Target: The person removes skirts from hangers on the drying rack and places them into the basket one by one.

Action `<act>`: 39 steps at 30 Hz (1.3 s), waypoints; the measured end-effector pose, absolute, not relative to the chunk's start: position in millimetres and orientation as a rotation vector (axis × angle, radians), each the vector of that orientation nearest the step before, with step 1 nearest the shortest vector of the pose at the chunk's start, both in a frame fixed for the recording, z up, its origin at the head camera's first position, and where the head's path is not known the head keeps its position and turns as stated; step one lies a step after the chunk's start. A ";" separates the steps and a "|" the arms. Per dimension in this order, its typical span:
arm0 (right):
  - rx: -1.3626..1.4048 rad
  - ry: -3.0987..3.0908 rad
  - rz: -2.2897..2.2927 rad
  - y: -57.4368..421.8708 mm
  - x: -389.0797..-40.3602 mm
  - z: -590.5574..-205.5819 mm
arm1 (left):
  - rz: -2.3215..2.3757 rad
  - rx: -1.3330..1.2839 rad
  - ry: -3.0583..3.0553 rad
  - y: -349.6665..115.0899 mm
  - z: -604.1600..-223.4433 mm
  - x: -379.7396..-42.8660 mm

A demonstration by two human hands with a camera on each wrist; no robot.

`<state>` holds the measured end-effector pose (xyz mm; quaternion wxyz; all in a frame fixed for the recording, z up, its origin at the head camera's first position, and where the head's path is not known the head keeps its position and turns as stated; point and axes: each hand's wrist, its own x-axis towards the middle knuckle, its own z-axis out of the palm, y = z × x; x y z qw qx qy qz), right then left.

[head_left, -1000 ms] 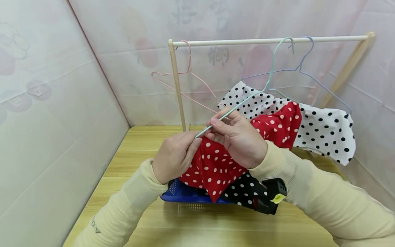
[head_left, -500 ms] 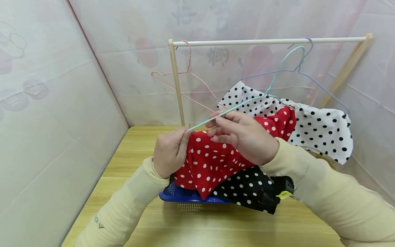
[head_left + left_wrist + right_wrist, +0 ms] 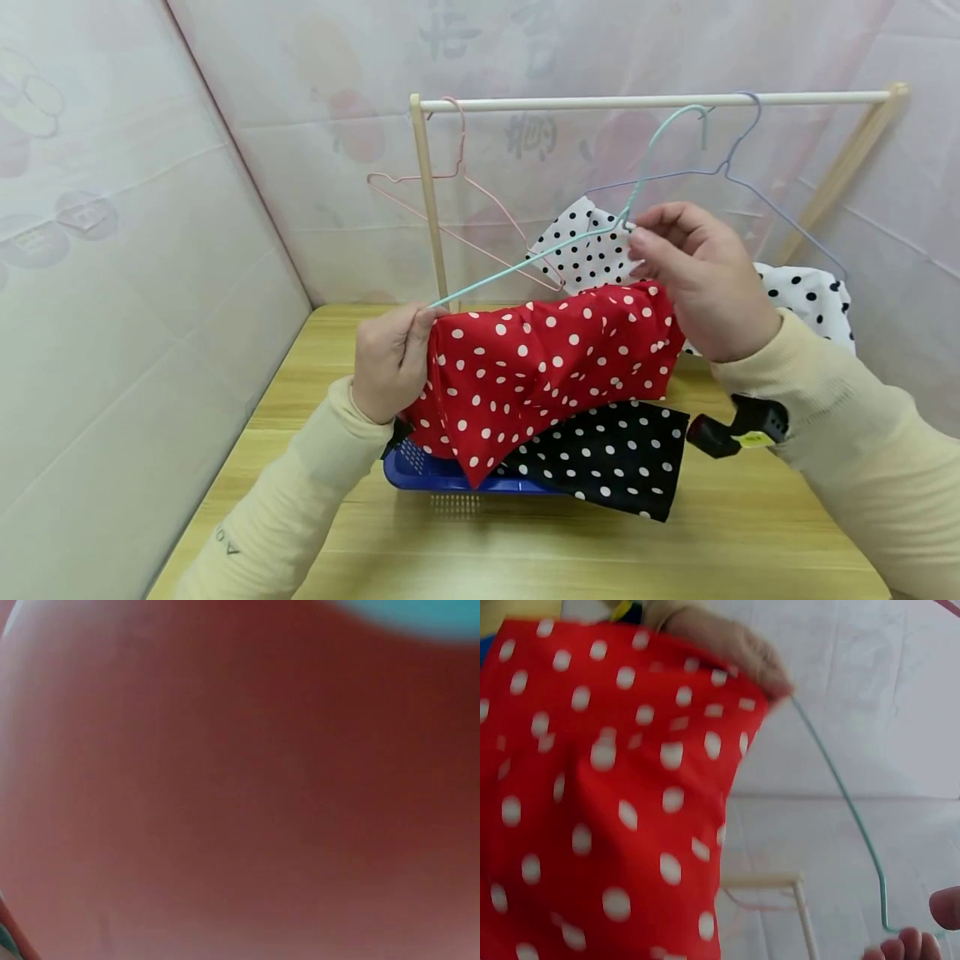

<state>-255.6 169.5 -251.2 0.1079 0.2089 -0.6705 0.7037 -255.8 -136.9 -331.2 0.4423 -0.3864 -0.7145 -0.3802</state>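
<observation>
A light wooden table (image 3: pixel 315 367) carries a blue basket (image 3: pixel 420 475) at its centre. A black dotted cloth (image 3: pixel 615 458) spills from it toward 4 o'clock, and the wooden rack's post (image 3: pixel 433 217) stands at 12 o'clock.

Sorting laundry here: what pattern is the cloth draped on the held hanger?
Red cloth with white polka dots, clearest in the head view.

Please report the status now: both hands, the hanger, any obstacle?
Left hand pinches teal wire hanger end with red polka-dot cloth. Right hand pinches hanger neck. Hook at wooden rail; purple wire hanger close beside.
</observation>
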 end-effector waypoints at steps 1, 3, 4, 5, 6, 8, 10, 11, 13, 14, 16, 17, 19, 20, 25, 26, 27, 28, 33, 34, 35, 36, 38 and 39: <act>0.592 -2.006 1.970 172.3 -259.4 -251.3 | -0.948 -0.962 -1.780 -137.4 -331.5 -256.3; 0.577 -2.112 1.743 178.3 -267.9 -251.7 | -0.949 -0.964 -1.797 -138.7 -332.4 -257.9; 0.580 -2.174 1.642 181.2 -272.3 -252.0 | -0.951 -0.965 -1.800 -139.0 -332.8 -258.4; 0.601 -2.239 1.540 184.2 -277.0 -252.9 | -0.951 -0.967 -1.801 -139.2 -333.2 -259.2; 0.648 -2.292 1.459 187.2 -282.0 -254.0 | -0.954 -0.970 -1.800 -139.3 -333.5 -259.8; 0.756 -2.345 1.357 192.2 -290.9 -256.4 | -0.961 -0.978 -1.797 -139.5 -334.5 -261.5; 0.875 -2.355 1.288 196.8 -297.3 -258.2 | -0.975 -0.992 -1.799 -140.5 -335.1 -262.6; 0.942 -2.340 1.258 198.6 -299.4 -258.6 | -0.986 -1.002 -1.800 -141.4 -335.2 -262.9; 1.026 -2.315 1.182 202.1 -301.0 -257.6 | -1.011 -1.023 -1.811 -143.3 -335.5 -263.4; 1.061 -2.305 1.142 203.8 -301.5 -256.9 | -1.018 -1.030 -1.819 -144.2 -335.6 -263.7; 1.131 -2.289 1.109 206.0 -301.6 -255.1 | -1.036 -1.043 -1.830 -145.2 -335.5 -264.2; 1.153 -2.286 1.099 206.3 -301.2 -254.1 | -1.044 -1.048 -1.835 -145.5 -335.7 -264.5; 1.183 -2.284 1.088 205.9 -300.1 -252.3 | -1.052 -1.051 -1.849 -145.5 -336.0 -265.1; 1.199 -2.280 1.092 205.0 -299.9 -251.4 | -1.055 -1.051 -1.854 -145.4 -336.3 -265.3; 1.205 -2.258 1.110 201.0 -297.4 -249.1 | -1.073 -1.047 -1.882 -145.2 -337.3 -265.7; 1.197 -2.254 1.109 200.8 -296.8 -249.1 | -1.078 -1.048 -1.886 -145.5 -337.6 -265.8; 1.191 -2.250 1.102 200.9 -296.3 -249.3 | -1.086 -1.049 -1.891 -146.1 -337.9 -265.7; 1.184 -2.247 1.095 201.1 -295.7 -249.4 | -1.105 -1.057 -1.895 -147.0 -338.2 -265.8; 1.144 -2.233 1.094 203.6 -294.4 -248.8 | -1.201 -1.115 -1.921 -155.0 -340.4 -265.4; 1.130 -2.231 1.093 204.1 -294.2 -248.3 | -1.210 -1.125 -1.932 -156.8 -341.1 -265.3; 1.120 -2.230 1.095 204.5 -294.1 -247.8 | -1.194 -1.121 -1.947 -158.4 -341.6 -265.1; 1.105 -2.230 1.086 204.7 -293.7 -247.0 | -1.178 -1.122 -1.962 -159.9 -342.1 -265.1; 1.076 -2.234 1.072 204.9 -292.8 -245.5 | -1.125 -1.111 -1.993 -162.3 -343.1 -265.2; 1.068 -2.238 1.071 205.2 -292.0 -244.6 | -1.098 -1.107 -2.007 -162.9 -343.4 -265.6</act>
